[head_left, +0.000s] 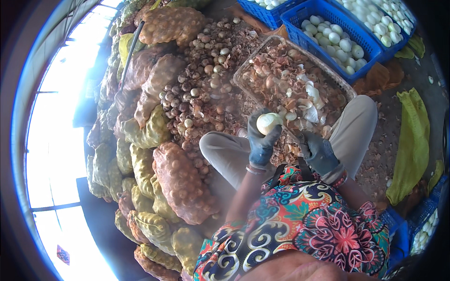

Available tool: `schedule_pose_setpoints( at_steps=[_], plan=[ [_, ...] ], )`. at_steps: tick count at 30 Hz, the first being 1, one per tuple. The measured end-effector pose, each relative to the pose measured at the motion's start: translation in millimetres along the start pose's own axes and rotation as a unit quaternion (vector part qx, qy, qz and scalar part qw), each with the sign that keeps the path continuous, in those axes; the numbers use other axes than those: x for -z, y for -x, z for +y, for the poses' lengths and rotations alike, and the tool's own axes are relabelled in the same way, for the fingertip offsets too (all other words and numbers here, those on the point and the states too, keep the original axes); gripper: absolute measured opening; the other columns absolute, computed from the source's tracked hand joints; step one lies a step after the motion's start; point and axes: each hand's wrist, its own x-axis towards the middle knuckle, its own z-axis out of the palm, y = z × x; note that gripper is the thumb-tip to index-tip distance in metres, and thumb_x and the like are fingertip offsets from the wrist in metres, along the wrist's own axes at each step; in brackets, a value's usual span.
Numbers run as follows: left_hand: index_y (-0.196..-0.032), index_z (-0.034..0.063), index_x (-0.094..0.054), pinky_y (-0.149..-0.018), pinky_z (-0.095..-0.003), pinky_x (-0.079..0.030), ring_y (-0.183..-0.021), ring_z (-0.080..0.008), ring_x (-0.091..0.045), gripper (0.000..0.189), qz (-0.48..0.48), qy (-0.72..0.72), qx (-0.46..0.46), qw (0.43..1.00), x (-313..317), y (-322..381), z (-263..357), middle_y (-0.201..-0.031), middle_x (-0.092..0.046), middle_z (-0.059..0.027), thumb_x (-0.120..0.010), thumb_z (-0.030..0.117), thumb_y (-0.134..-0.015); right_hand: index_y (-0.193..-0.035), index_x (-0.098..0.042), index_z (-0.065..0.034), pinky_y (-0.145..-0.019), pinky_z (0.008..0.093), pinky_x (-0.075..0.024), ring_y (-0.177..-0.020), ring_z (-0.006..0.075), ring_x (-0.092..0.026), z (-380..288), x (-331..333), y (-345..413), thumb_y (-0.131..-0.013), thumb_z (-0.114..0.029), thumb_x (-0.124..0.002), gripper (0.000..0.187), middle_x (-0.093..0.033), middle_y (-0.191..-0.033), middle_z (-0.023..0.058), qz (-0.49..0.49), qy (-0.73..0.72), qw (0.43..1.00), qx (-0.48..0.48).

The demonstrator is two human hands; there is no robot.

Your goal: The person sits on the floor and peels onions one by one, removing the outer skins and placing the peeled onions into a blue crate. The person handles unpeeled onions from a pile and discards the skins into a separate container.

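A pale, peeled onion (268,123) rests in my left hand (261,149), which wears a dark work glove and has its thumb across the onion's lower side. To the right, apart from the onion, my gloved right hand (319,152) has its fingers curled. A thin pale edge lies by those fingertips; whether it is a knife blade or the crate's rim is unclear, and the palm is hidden. Both hands are at the near side of a plastic crate (254,99) filled with onion skins (269,68), between my bent knees.
Unpeeled onions (182,98) lie heaped on the left, beside stacked mesh sacks (182,186). Blue crates (369,58) of peeled onions (334,37) stand beyond the skins crate. At right, a yellow-green mesh sack (409,147) lies on the floor. A long rod (130,52) leans on the sacks.
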Motion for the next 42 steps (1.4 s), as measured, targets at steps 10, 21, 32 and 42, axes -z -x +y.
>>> schedule_pose_setpoints(
  at_steps=[10,21,32,42],
  plan=[
    [-0.144,0.0047,-0.053,-0.104,-0.0371,-0.053,-0.119,-0.0208,-0.065,0.074,-0.065,0.156,0.036,0.985,3.2,2.2,-5.5,-0.128,-0.066,-0.0096,-0.088,0.027,-0.083,-0.121,-0.070,-0.0044,-0.056,0.0273,-0.0396,-0.064,0.0058,-0.050,10.8,10.0,-16.0,-0.111,-0.023,-0.059,0.024,-0.058,-0.077,-0.0023,-0.135,-0.299,0.918,-0.222],
    [-0.145,-0.0005,-0.055,-0.107,-0.0384,-0.052,-0.124,-0.0234,-0.067,0.079,-0.230,0.110,0.073,0.964,-31.5,3.5,17.1,-0.141,-0.067,-0.0183,-0.093,0.025,-0.081,-0.121,-0.067,-0.0087,-0.050,0.0204,-0.0415,-0.060,0.0023,-0.054,-7.0,3.0,-42.0,-0.108,-0.033,-0.066,0.028,-0.066,-0.089,-0.0024,-0.004,-0.522,0.823,-0.222],
    [-0.144,0.0038,-0.055,-0.100,-0.0389,-0.058,-0.114,-0.0236,-0.070,0.068,-0.111,0.124,0.077,0.983,-26.3,3.0,5.2,-0.132,-0.070,-0.0150,-0.088,0.021,-0.088,-0.122,-0.070,-0.0045,-0.058,0.0267,-0.0470,-0.065,0.0086,-0.058,-8.7,3.6,-42.4,-0.111,-0.020,-0.056,0.023,-0.064,-0.083,0.0014,-0.014,-0.368,0.912,-0.178],
    [-0.143,0.0035,-0.055,-0.102,-0.0389,-0.053,-0.111,-0.0227,-0.066,0.071,-0.044,0.130,0.009,0.990,-16.4,-1.7,4.9,-0.127,-0.065,-0.0119,-0.086,0.036,-0.087,-0.124,-0.066,-0.0034,-0.069,0.0388,-0.0530,-0.072,0.0207,-0.063,6.3,-3.6,-18.5,-0.111,-0.027,-0.058,0.028,-0.065,-0.086,0.0088,-0.021,-0.161,0.984,-0.076]
  ],
)
